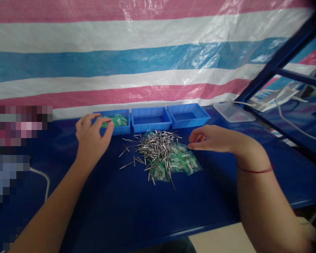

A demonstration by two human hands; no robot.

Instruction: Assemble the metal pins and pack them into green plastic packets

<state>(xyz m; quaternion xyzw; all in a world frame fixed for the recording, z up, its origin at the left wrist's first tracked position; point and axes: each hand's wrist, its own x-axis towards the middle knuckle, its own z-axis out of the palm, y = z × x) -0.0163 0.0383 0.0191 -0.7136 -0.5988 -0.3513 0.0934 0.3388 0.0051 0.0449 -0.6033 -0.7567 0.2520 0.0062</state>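
Note:
My left hand (91,135) is over the near left part of the left blue bin (118,130), fingers and thumb apart, with nothing visible in it. Small clear bags with green print (120,119) lie in that bin, partly hidden by my fingers. To the right of the pile, my right hand (213,138) hovers with loosely curled fingers and a gap at the thumb; I see nothing in it. Silvery blind rivets (156,147) lie heaped on the dark blue table. More green-printed bags (185,162), holding small metal pieces, lie under and beside the heap.
The middle bin (151,125) and the right bin (191,121) stand in a row with the left one. A clear plastic lid (234,112) lies further right, near a blue metal frame (281,59). Striped sheeting (147,59) hangs behind. A white cable (43,175) runs at left.

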